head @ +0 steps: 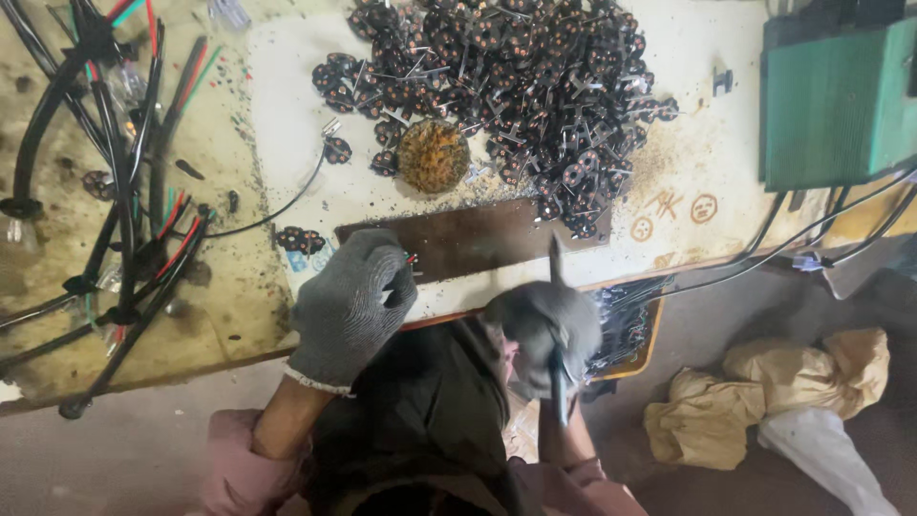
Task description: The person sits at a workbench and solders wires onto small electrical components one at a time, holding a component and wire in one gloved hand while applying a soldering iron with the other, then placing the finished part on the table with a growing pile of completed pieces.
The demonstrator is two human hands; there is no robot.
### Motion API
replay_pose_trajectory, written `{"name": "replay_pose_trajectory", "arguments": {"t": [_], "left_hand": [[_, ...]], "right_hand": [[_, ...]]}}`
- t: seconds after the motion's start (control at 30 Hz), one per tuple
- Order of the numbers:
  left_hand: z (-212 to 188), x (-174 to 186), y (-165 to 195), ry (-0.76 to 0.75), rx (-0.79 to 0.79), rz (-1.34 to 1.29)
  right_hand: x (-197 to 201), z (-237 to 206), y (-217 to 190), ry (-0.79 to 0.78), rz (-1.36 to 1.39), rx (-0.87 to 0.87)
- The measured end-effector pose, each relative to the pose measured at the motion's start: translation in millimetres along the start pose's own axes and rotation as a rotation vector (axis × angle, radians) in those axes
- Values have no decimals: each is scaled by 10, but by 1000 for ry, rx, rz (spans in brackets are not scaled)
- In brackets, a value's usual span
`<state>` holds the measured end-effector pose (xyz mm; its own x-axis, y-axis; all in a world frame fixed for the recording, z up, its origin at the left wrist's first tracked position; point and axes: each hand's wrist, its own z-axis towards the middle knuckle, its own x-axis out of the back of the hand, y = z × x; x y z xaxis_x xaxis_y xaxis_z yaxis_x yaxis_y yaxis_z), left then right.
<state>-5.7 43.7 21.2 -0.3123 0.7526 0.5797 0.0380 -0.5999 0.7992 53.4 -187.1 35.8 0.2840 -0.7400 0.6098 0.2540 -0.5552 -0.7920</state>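
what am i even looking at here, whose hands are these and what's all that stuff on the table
This is a single view from a camera worn on a person's head, looking down at their own two hands in grey knit gloves. The left hand pinches a small part with red and green wire ends against a dark brown flat metal plate. The right hand, blurred, grips a slim dark metal tool. On the stained pale worktable lie a big heap of small black parts with copper spots, a round rusty-gold disc and bundles of black cables.
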Motion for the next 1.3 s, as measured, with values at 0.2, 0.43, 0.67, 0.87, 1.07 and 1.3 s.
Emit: {"name": "replay_pose_trajectory", "arguments": {"t": [0.2,0.43,0.67,0.87,1.07,1.3], "left_hand": [[21,-3,-44,-20,-31,-31],[-15,-54,-57,13,5,-16],[-19,-110,-71,-9,46,-18],[-61,-135,-135,-7,19,-45],[-65,-181,-159,19,-31,17],[-45,-57,-111,-17,-62,0]], "right_hand": [[-241,365,44,281,-190,2],[-239,708,-367,406,-314,90],[-203,847,-511,227,-399,224],[57,532,-540,-164,-545,284],[111,691,-513,-356,-547,336],[-232,415,-635,-327,-876,689]]}}
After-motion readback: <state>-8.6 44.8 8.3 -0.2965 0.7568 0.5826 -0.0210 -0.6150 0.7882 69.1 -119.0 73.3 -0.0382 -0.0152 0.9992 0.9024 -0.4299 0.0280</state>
